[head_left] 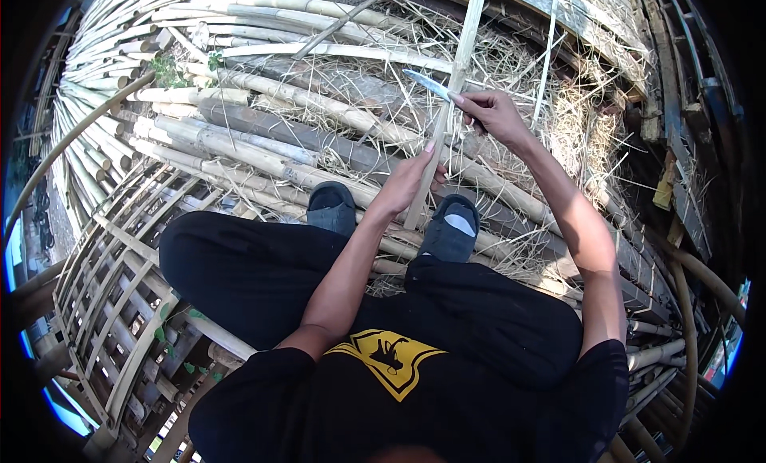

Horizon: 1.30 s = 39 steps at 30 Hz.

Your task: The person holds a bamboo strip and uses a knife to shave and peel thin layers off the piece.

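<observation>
A long, flat bamboo strip (467, 44) slants from between my feet up past the top of the head view. My left hand (405, 180) is closed around its lower part, thumb laid along the strip. Farther up, my right hand (491, 114) grips a knife, its fingers curled over the handle, which they mostly hide. The knife's blade (425, 83) points to the left and lies across the strip, seemingly touching it. Thin shavings hang near the strip just below the blade.
Bamboo poles (263, 84) lie in rows under and beyond my sandalled feet (333, 207). Dry shavings (578, 132) litter the poles and ground on the right. A woven bamboo lattice (120, 295) stands at my left. Wooden planks (678, 104) line the far right.
</observation>
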{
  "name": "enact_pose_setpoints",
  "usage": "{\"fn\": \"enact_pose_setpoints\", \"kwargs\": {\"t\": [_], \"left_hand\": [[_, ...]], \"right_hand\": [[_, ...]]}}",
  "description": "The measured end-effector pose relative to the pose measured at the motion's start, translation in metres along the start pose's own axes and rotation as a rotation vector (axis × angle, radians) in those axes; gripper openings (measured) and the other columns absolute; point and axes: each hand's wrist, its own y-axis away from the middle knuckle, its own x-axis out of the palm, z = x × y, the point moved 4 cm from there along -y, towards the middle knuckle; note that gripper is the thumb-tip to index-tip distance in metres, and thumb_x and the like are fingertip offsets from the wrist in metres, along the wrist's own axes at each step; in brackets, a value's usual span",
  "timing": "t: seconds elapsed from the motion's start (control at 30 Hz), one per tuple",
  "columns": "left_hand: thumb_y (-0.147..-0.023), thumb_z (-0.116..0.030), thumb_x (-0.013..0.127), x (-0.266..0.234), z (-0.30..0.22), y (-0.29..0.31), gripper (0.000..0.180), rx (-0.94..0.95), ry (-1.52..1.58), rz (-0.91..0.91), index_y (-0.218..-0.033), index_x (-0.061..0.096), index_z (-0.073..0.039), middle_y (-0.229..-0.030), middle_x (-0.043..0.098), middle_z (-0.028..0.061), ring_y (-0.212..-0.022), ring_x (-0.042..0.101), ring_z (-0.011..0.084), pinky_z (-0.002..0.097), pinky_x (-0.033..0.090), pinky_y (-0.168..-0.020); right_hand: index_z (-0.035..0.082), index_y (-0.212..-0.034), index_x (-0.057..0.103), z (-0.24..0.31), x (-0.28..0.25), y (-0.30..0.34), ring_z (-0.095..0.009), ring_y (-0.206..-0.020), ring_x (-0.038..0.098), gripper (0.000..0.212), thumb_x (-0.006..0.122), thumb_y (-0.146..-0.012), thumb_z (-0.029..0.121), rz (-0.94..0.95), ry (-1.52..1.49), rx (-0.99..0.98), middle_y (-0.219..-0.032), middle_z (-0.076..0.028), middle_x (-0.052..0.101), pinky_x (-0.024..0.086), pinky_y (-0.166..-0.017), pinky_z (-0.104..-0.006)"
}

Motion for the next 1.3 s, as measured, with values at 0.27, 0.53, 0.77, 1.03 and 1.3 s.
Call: {"fn": "enact_pose_setpoints", "kwargs": {"t": [0.27,0.53,0.77,1.03,1.3], "left_hand": [[-0.094,-0.034,0.056,-0.002,-0.02,0.006,0.033,0.165,0.151,-0.12,-0.103,0.051,-0.002,-0.066,0.056,0.0033,-0.043,0.053,0.011,0.0221,0.043,-0.041],[-0.101,-0.038,0.038,0.002,-0.018,0.009,0.035,0.159,0.309,-0.016,-0.095,0.048,-0.006,-0.052,0.032,-0.0045,-0.036,0.028,0.005,0.0209,0.026,-0.036],[-0.101,-0.04,0.037,0.006,-0.027,0.015,0.036,0.167,0.358,0.059,-0.091,0.046,-0.006,-0.05,0.031,-0.0045,-0.035,0.027,0.0052,0.0211,0.026,-0.035],[-0.101,-0.037,0.038,0.006,-0.026,0.013,0.034,0.133,0.249,0.032,-0.085,0.043,-0.008,-0.05,0.032,-0.0045,-0.035,0.027,0.0046,0.0208,0.026,-0.034],[-0.102,-0.035,0.038,0.003,-0.014,0.008,0.032,0.054,0.245,-0.055,-0.084,0.043,-0.009,-0.051,0.032,-0.0043,-0.036,0.027,0.0051,0.0216,0.025,-0.033]], "right_hand": [[0.002,-0.103,0.069,0.005,0.059,0.023,-0.003,-0.054,0.049,0.028,0.062,-0.092,0.027,0.149,-0.003,0.023,-0.067,0.0,0.061,0.038,-0.046,-0.0204],[0.002,-0.087,0.06,0.004,0.036,0.014,-0.005,-0.054,0.05,0.026,0.056,-0.095,0.027,0.503,0.129,0.015,-0.062,0.002,0.053,0.04,-0.049,-0.0209],[0.003,-0.086,0.057,0.014,0.035,0.029,-0.008,-0.047,0.05,0.032,0.058,-0.093,0.034,0.575,-0.019,0.043,-0.059,0.001,0.054,0.041,-0.045,-0.0237],[0.003,-0.066,0.058,-0.017,0.03,0.022,-0.012,-0.043,0.041,0.037,0.07,-0.08,0.035,0.662,0.397,0.126,-0.05,0.001,0.044,0.03,-0.043,-0.0292],[-0.002,-0.073,0.066,-0.018,0.04,0.019,-0.035,-0.059,0.062,0.03,0.056,-0.079,0.026,0.191,0.777,0.081,-0.064,-0.022,0.062,0.049,-0.062,-0.043]]}}
